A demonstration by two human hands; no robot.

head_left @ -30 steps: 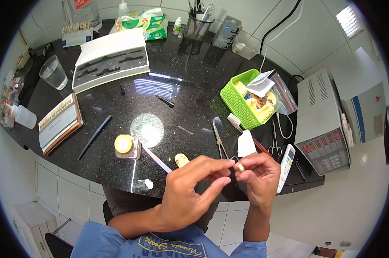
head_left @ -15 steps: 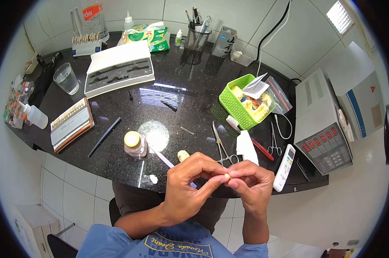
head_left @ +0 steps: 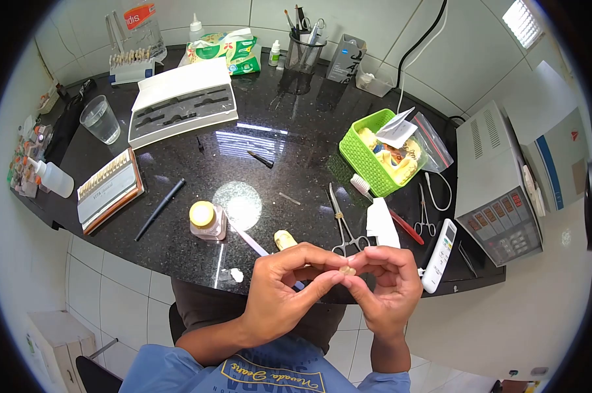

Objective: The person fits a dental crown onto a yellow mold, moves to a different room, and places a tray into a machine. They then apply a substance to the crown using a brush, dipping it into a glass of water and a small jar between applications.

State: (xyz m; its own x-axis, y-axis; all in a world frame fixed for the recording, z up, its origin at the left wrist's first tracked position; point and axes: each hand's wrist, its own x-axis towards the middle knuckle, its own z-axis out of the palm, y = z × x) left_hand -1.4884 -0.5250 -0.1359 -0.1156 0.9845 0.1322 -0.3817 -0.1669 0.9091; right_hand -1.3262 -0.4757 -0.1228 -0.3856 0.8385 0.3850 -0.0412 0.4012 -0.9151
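A small cream dental crown [head_left: 347, 270] is pinched at the fingertips of both hands, above the counter's front edge. My left hand [head_left: 288, 287] holds it from the left between thumb and forefinger. From the right, the thumb and fingers of my right hand [head_left: 389, 288] close on it too. Just beyond the left fingers lies a yellowish plaster model piece [head_left: 284, 240], partly hidden by that hand. A lilac-handled tool [head_left: 249, 237] runs under the left hand. Locking forceps [head_left: 339, 219] lie past the fingertips, beside a white paper [head_left: 382, 224].
A yellow-lidded jar [head_left: 207, 223] stands on the dark counter [head_left: 296, 131] at left of centre. Farther right are a green basket [head_left: 368, 164] with plaster models, a white remote [head_left: 439, 257] and a furnace-like machine [head_left: 499, 196]. A shade guide [head_left: 111, 190] lies at left.
The crown has been turned between the fingertips and shows more of its surface. My right hand has shifted slightly right. The whole view has moved a little.
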